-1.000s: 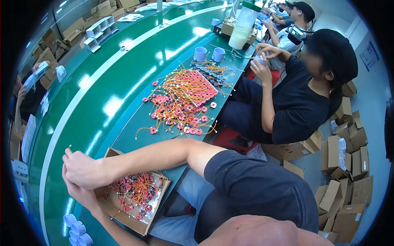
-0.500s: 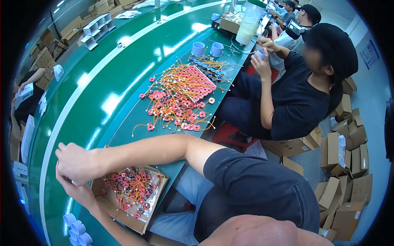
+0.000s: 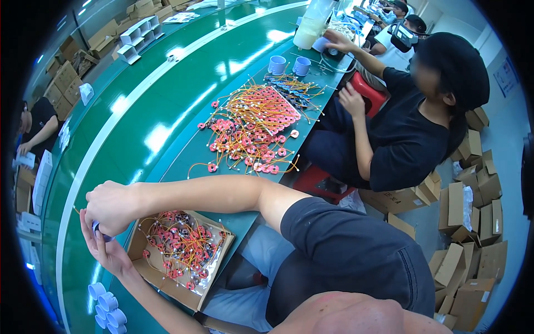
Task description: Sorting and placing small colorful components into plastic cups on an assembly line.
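My left hand [image 3: 108, 251] wraps round a small pale-purple cup [image 3: 102, 231], of which only a part shows between the fingers. Just above it, my right hand [image 3: 113, 207] is closed against the cup's top, and its fingertips are hidden from view. A thin orange wire end [image 3: 77, 210] sticks out beside the right hand's knuckles. Under my right forearm sits an open cardboard box [image 3: 201, 298], holding many small red ring-shaped boards [image 3: 181, 242] with orange wires. Several pale-purple cups [image 3: 108, 302] stand close to my left forearm.
A big heap of red ring boards with wires [image 3: 250, 131] lies further along the green bench. Two purple cups [image 3: 277, 65] stand behind it. A co-worker [image 3: 411, 122] sits on the right, one hand near a clear container [image 3: 311, 25]. Cardboard boxes [image 3: 473, 300] crowd the floor.
Both my hands have shifted slightly right and down, and the purple cup now shows between them. The co-worker's hands have parted, one reaching toward the clear container.
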`<act>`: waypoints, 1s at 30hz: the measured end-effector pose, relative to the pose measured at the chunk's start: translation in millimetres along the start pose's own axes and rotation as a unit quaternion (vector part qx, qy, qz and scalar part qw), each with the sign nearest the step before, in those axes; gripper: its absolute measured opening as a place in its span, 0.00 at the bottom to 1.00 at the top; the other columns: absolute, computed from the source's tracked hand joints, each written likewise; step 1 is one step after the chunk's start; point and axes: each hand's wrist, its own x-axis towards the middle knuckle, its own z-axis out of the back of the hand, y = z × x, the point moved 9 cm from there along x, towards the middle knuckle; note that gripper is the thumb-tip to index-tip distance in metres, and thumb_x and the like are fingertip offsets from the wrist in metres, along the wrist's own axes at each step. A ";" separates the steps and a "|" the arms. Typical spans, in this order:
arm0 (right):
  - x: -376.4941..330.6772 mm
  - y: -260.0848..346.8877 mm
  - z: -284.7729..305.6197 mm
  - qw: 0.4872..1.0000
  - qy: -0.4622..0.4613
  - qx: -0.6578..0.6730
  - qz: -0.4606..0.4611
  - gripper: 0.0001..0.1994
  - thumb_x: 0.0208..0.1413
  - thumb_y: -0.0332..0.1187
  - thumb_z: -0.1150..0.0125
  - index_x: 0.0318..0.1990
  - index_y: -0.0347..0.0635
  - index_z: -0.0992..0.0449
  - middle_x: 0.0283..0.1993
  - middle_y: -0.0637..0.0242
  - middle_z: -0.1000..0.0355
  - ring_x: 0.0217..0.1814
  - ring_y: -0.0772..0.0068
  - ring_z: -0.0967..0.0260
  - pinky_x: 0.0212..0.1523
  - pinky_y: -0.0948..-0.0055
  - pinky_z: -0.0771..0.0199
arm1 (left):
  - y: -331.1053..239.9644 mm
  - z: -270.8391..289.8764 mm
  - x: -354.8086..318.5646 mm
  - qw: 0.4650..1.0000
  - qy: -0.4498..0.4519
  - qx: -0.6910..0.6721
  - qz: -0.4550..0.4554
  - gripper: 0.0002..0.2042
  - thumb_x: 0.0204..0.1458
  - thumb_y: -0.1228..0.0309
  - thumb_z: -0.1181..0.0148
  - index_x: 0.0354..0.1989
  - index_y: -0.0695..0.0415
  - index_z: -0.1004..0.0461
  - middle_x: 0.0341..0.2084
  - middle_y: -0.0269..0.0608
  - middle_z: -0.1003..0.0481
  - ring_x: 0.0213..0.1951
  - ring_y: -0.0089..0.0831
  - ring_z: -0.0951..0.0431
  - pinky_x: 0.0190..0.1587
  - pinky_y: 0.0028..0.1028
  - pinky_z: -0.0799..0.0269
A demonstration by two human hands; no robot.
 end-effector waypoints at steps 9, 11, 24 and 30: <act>-0.3 -8.1 3.4 0.999 0.023 0.042 0.014 0.15 0.38 0.32 0.43 0.37 0.51 0.17 0.24 0.58 0.25 0.29 0.54 0.26 0.30 0.61 0.26 | 2.1 19.4 3.6 0.998 -0.061 -0.033 0.000 0.23 0.60 0.73 0.53 0.63 0.66 0.45 0.60 0.50 0.39 0.61 0.37 0.39 0.63 0.37 0.45; -0.7 -7.1 0.2 0.998 0.043 0.025 0.029 0.15 0.39 0.31 0.43 0.38 0.50 0.17 0.25 0.57 0.25 0.30 0.55 0.26 0.30 0.61 0.25 | 6.7 32.9 5.7 0.995 -0.087 -0.044 0.012 0.23 0.59 0.74 0.52 0.62 0.66 0.44 0.59 0.50 0.38 0.61 0.37 0.38 0.63 0.37 0.43; 4.9 -16.7 5.3 0.996 -0.005 0.090 0.024 0.15 0.42 0.36 0.39 0.38 0.40 0.20 0.29 0.54 0.24 0.33 0.53 0.25 0.36 0.61 0.25 | -42.6 -12.1 -6.0 0.958 -0.045 0.224 -0.171 0.11 0.57 0.80 0.49 0.48 0.68 0.31 0.48 0.49 0.28 0.51 0.35 0.28 0.56 0.30 0.33; -9.6 17.0 11.9 0.987 0.031 0.149 0.059 0.15 0.46 0.41 0.36 0.36 0.38 0.22 0.29 0.55 0.24 0.34 0.53 0.25 0.36 0.62 0.26 | -85.9 39.4 -57.8 0.886 -0.196 0.405 -0.113 0.10 0.57 0.77 0.46 0.46 0.66 0.28 0.43 0.47 0.25 0.46 0.32 0.26 0.50 0.29 0.30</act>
